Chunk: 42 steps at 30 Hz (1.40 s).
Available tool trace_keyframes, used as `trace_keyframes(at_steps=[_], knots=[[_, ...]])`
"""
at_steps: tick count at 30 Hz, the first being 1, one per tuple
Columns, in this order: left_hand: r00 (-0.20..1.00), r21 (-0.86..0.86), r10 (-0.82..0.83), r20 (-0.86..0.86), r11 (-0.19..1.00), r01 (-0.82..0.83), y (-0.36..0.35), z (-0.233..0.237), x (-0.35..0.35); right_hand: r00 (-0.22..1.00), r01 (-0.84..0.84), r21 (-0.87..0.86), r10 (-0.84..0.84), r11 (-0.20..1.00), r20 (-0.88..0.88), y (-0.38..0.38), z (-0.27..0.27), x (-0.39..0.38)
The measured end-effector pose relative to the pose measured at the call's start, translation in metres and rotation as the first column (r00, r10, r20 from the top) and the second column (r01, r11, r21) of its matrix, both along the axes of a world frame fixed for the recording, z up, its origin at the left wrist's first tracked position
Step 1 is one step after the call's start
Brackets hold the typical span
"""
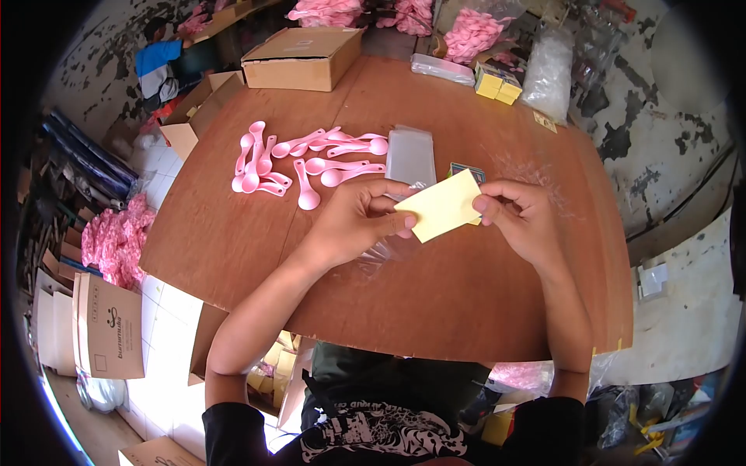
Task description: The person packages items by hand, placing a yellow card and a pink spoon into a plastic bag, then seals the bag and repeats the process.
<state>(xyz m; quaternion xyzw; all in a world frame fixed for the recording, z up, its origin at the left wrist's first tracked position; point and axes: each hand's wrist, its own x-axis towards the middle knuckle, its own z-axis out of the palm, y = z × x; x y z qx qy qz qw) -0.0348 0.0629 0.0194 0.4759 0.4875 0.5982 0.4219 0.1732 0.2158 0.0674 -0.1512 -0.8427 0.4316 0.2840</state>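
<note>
Relation of the hands to the pale yellow, flat rectangular card [441, 203]. The card lay between the left hand [357, 219] and the right hand [522, 217], touching both, so that neither was the nearer. Its long axis ran from the left thumb up and away toward the right thumb, oblique to the forearms, with its broad yellow face turned to the viewer. Each hand was nearly closed in a light pinch: the left gripped the card's left end, the right its opposite short edge. Beyond the left fingertips was the flat stack of clear plastic sleeves [410, 151]; a small printed stack with a dark border [466, 168], partly hidden by the card, sat just past it, nearer the right fingertips. Glossy pink plastic spoons [308, 196] were spread beyond and to the left of the left hand on the brown wooden table [466, 311].
</note>
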Motion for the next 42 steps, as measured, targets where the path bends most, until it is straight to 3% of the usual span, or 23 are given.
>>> trace_keyframes(at_steps=[2,5,7,11,17,19,20,22,24,27,29,30,31,33,34,35,36,37,38,40,41,42], knots=[[0.995,-0.059,-0.103,-0.006,0.993,0.102,-0.002,0.007,0.005,0.999,0.007,-0.010,-0.007,1.000,-0.035,-0.012,0.004,-0.005],[0.995,-0.040,-0.099,0.016,0.994,0.100,-0.003,0.009,0.014,0.991,0.049,-0.004,-0.049,0.999,-0.122,-0.017,0.003,-0.007],[0.998,0.000,-0.070,0.001,0.998,0.070,-0.002,0.009,0.015,0.989,0.012,0.200,0.019,0.980,-0.150,-0.017,0.005,-0.006],[0.999,0.035,-0.038,-0.017,0.999,0.039,-0.004,0.017,0.020,0.992,-0.050,0.121,0.064,0.991,-0.112,-0.023,0.007,-0.004],[0.998,0.097,-0.003,-0.071,0.995,0.010,-0.003,0.023,0.031,0.962,-0.228,0.263,0.259,0.937,-0.089,-0.029,-0.005,-0.007],[0.999,0.114,-0.014,-0.052,0.993,0.020,-0.003,0.024,0.031,0.964,-0.256,0.090,0.262,0.962,-0.055,-0.031,-0.005,-0.005],[0.999,0.132,-0.026,-0.035,0.991,0.030,-0.003,0.025,0.031,0.964,-0.256,0.089,0.261,0.963,-0.054,-0.034,-0.003,-0.004],[0.997,0.131,-0.016,-0.069,0.991,0.025,-0.005,0.021,0.030,0.941,-0.316,-0.192,0.333,0.929,0.062,-0.040,0.002,-0.003],[0.995,0.132,-0.002,-0.104,0.991,0.016,-0.007,0.018,0.030,0.915,-0.342,-0.183,0.371,0.922,0.159,-0.047,0.004,-0.007],[0.981,0.286,0.079,-0.175,0.958,-0.027,-0.017,0.016,0.032,0.854,-0.373,-0.179,0.413,0.910,0.316,-0.049,-0.001,-0.014],[0.947,0.232,0.103,-0.305,0.972,-0.031,-0.033,0.020,0.030,0.821,-0.457,-0.035,0.436,0.889,0.368,-0.043,-0.005,-0.025],[0.936,0.047,0.020,-0.353,0.999,-0.004,-0.044,0.028,0.025,0.858,-0.477,-0.010,0.468,0.879,0.211,-0.041,-0.008,-0.033],[0.935,0.049,0.026,-0.353,0.999,-0.009,-0.050,0.018,0.018,0.866,-0.451,-0.166,0.475,0.877,0.156,-0.036,-0.007,-0.041],[0.899,0.097,0.142,-0.413,0.989,-0.112,-0.060,-0.008,0.005,0.904,-0.366,-0.222,0.402,0.904,0.147,-0.019,-0.009,-0.061],[0.939,-0.005,0.118,-0.322,0.992,-0.126,-0.068,-0.007,0.001,0.942,-0.265,-0.295,0.312,0.918,0.124,-0.016,-0.010,-0.073],[0.939,-0.009,0.119,-0.323,0.992,-0.129,-0.074,-0.011,-0.003,0.941,-0.268,-0.299,0.315,0.916,0.123,-0.010,-0.014,-0.087],[0.954,-0.010,0.130,-0.270,0.990,-0.138,-0.079,-0.015,-0.008,0.958,-0.239,0.042,0.228,0.970,0.175,-0.001,-0.021,-0.104],[0.966,-0.011,0.141,-0.218,0.989,-0.147,-0.083,-0.017,-0.012,0.973,-0.194,0.380,0.128,0.905,0.192,0.005,-0.030,-0.119],[0.960,0.003,0.172,-0.222,0.984,-0.176,-0.086,-0.015,-0.013,0.973,-0.197,0.378,0.133,0.905,0.188,0.008,-0.038,-0.132],[0.962,0.017,0.184,-0.204,0.983,-0.184,-0.089,-0.020,-0.018,0.983,-0.155,0.678,0.048,0.718,0.175,0.013,-0.053,-0.156],[0.965,0.030,0.190,-0.181,0.982,-0.187,-0.091,-0.021,-0.020,0.984,-0.157,0.677,0.053,0.719,0.172,0.017,-0.062,-0.166],[0.964,0.028,0.193,-0.184,0.981,-0.191,-0.092,-0.020,-0.022,0.970,-0.173,0.763,-0.026,0.623,0.241,0.021,-0.070,-0.175]])
